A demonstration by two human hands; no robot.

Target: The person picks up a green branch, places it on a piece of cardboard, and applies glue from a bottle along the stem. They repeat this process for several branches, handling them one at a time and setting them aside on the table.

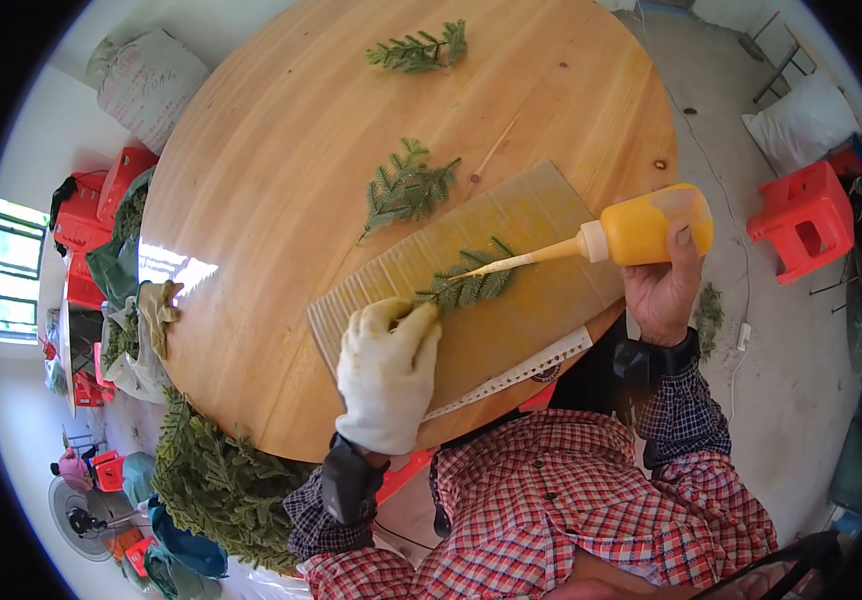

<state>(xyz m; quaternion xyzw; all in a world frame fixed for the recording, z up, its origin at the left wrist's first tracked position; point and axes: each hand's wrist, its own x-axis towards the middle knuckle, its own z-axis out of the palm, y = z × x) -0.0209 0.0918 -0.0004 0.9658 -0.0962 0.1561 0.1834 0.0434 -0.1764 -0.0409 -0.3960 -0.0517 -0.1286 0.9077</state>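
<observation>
My left hand (387, 368), in a pale work glove, pins the stem end of a small green fern-like sprig (471, 283) onto a corrugated cardboard sheet (551, 310) lying on a round wooden table (281, 200). My right hand (663, 290) is bare and holds an orange squeeze bottle (651, 228) on its side. The bottle's long thin nozzle points left and its tip touches the sprig. Two more green sprigs lie on the table, one just beyond the cardboard (408, 188) and one at the far edge (419, 50).
A thin wooden stick (494, 150) lies on the table past the cardboard. A heap of green sprigs (221, 490) sits below the table's left edge, beside bags and a loose glove (156, 310). Red plastic stools stand at left (91, 215) and right (804, 218).
</observation>
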